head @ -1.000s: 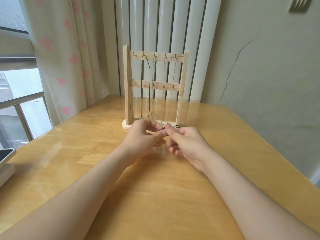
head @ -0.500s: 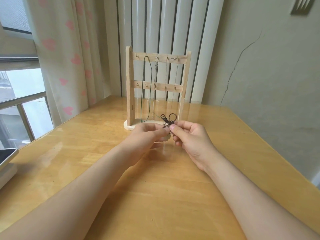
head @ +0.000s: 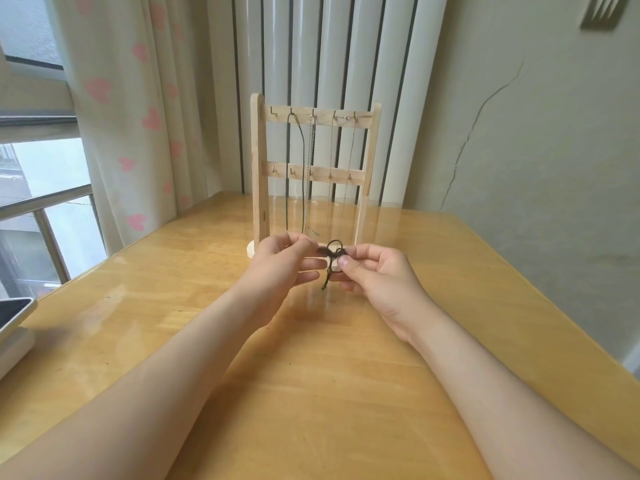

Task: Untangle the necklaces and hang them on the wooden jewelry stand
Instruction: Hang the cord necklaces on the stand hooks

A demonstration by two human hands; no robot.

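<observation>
A wooden jewelry stand [head: 259, 174] with two hook rails rises at the far middle of the table. A dark green cord necklace [head: 302, 147] and thin metal chains [head: 349, 161] hang from its top hooks. Just in front of the stand's base, a small dark cord necklace [head: 333, 251] is bunched into loops, with a short tail hanging down. My left hand [head: 282, 268] pinches its left side. My right hand [head: 375, 275] pinches its right side between thumb and forefinger. Both hands hover above the tabletop.
The wooden table [head: 311, 393] has a glossy top. A white device with a dark screen [head: 14, 323] lies at the left edge. A heart-patterned curtain [head: 131, 109] and a window are at the left, a wall at the right.
The hands have lifted the dark cord bundle off the table by the stand base. It now shows one loop on top and a tail hanging below, where two loops showed before.
</observation>
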